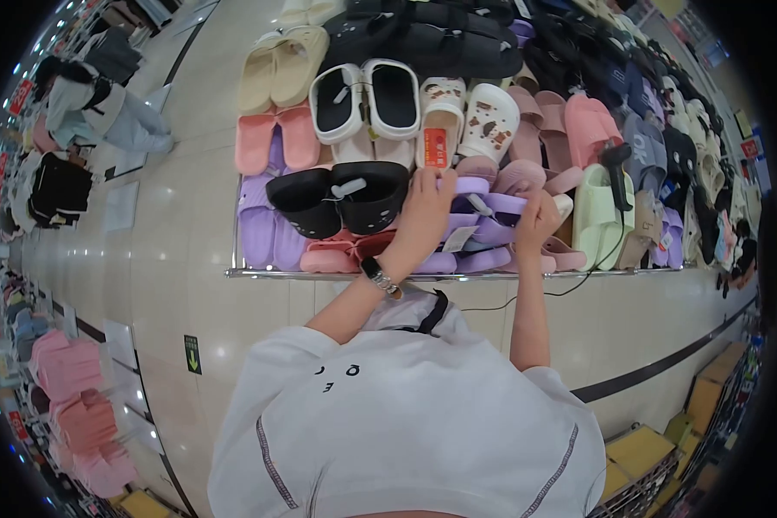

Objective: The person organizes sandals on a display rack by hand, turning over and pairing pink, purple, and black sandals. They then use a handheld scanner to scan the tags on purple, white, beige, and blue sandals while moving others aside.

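Observation:
A pair of purple clogs (496, 231), joined by a white tie with a paper tag (460, 237), is between my two hands. My left hand (429, 203) is curled at the left clog, its fingertips just below a red label (437, 148). At the right clog's edge, my right hand (537, 223) is closed in a grip. Above them sit white clogs with brown bear prints (490, 121). Black clogs (371, 198) with a white tag lie left of my left hand. The undersides of my fingers are hidden.
A rack with a metal front rail (319, 274) carries rows of slippers. Pale green slippers (591, 216) lie to the right, with a black handheld scanner (617, 164) on them, its cable trailing to the left. A person (104, 104) stands at the upper left near hanging clothes.

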The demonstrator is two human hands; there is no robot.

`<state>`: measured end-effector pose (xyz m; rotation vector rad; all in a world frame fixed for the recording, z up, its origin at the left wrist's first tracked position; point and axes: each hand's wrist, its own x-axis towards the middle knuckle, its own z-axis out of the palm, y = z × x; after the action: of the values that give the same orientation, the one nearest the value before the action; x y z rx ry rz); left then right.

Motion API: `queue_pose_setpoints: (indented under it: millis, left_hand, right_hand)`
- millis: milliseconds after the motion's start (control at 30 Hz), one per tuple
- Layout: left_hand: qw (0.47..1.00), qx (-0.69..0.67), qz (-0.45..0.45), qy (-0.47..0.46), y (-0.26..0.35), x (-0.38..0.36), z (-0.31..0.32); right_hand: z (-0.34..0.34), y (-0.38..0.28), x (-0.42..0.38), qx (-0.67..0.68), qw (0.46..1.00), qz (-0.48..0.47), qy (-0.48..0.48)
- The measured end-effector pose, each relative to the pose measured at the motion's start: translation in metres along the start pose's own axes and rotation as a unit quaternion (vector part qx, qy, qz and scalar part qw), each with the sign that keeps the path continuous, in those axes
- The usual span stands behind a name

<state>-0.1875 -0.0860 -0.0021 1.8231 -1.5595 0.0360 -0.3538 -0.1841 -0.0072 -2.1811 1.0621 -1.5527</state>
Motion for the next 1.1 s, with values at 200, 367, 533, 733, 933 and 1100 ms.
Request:
queue_pose_setpoints:
  millis: [200,367,533,733,933,1100]
  left_hand:
    - [0.999,0.046,0.024,0.007,0.002,0.003,-0.004]
    - [0.996,0.046,0.081,0.014,0.004,-0.015,-0.017]
    - [0.987,-0.065,0.149,-0.011,-0.008,-0.073,-0.057]
    - [0.995,-0.017,0.092,0.044,-0.122,-0.159,-0.117]
    - [0.975,0.072,-0.202,0.066,-0.246,-0.162,-0.169]
    - [0.978,0.056,-0.198,0.042,-0.293,-0.116,-0.182]
  right_hand:
    - [0.007,0.000,0.003,-0.018,1.000,0.017,0.013]
    - [0.005,0.002,0.001,-0.010,0.999,0.034,0.007]
    - [-0.011,-0.011,-0.015,-0.041,0.996,0.079,-0.013]
    - [0.004,-0.058,-0.054,-0.056,0.964,0.170,0.196]
    - [0.039,-0.099,-0.085,-0.022,0.947,0.272,0.171]
    - [0.082,-0.149,-0.081,-0.059,0.969,0.209,0.118]
